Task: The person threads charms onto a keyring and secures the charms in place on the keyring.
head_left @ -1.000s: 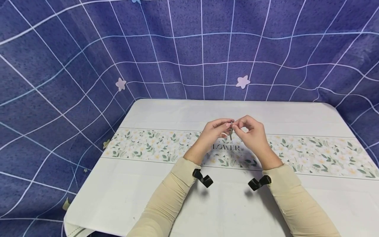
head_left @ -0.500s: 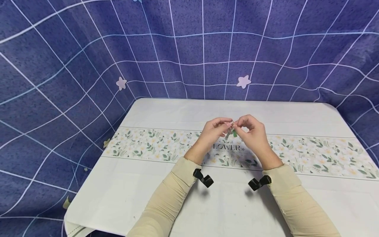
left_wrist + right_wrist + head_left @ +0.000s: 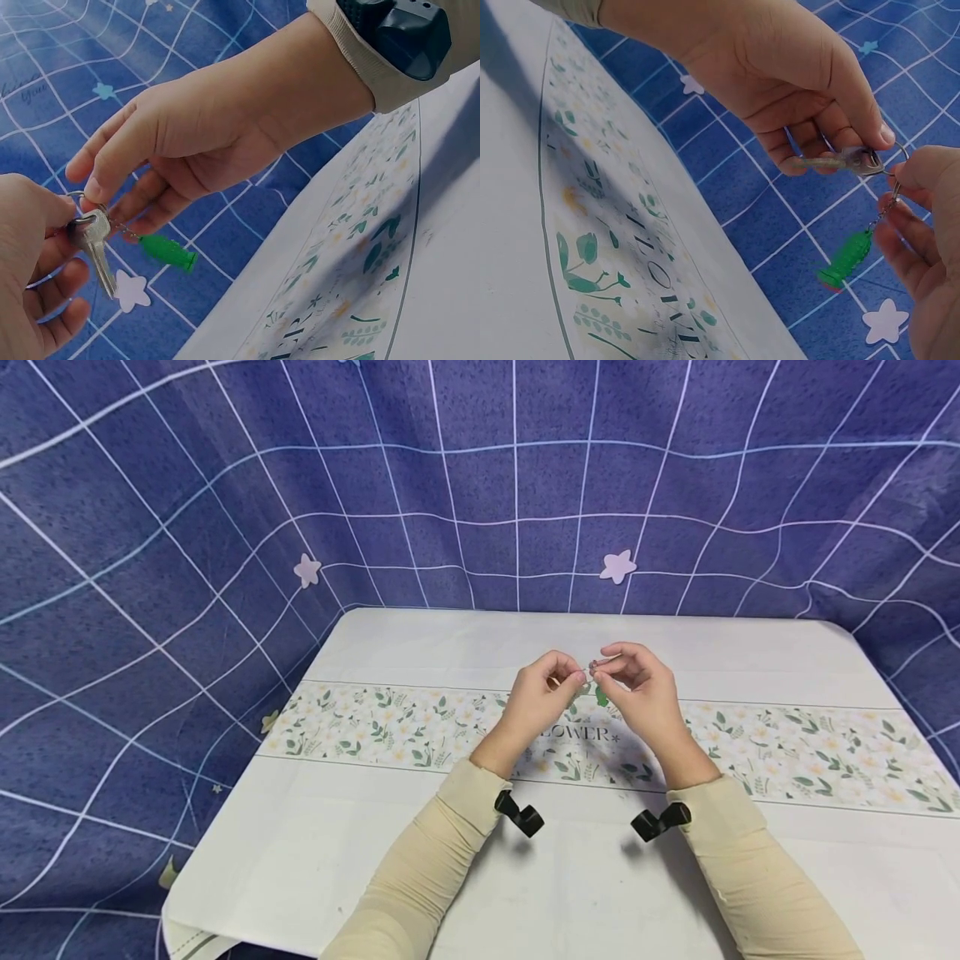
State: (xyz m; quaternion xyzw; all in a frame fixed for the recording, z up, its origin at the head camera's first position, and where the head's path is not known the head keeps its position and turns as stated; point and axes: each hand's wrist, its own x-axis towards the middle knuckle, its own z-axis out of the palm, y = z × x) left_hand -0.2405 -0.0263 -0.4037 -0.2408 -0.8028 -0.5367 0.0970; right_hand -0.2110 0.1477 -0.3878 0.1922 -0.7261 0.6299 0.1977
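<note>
Above the table's printed band, my left hand [image 3: 534, 697] and right hand [image 3: 643, 692] meet at a small metal key ring [image 3: 904, 152]. The left thumb and fingers pinch it on one side; my right thumb and index finger pinch it on the other. A silver key [image 3: 97, 249] hangs from the ring at the left fingers, its head partly hidden by the left thumb in the left wrist view. From a short chain below the right hand dangles a green fish-shaped charm [image 3: 166, 251], reddish at one end in the right wrist view.
A white cloth [image 3: 360, 827] with a flowered band [image 3: 405, 731] and dark lettering covers the table. Blue gridded curtain [image 3: 480, 485] with pale stars surrounds the back and left side. Each wrist carries a black camera [image 3: 520, 814] over a beige sleeve.
The green charm, out of sight one second ago, has come into view below the right hand. Both hands have shifted slightly, and the right fingers have spread and lifted.
</note>
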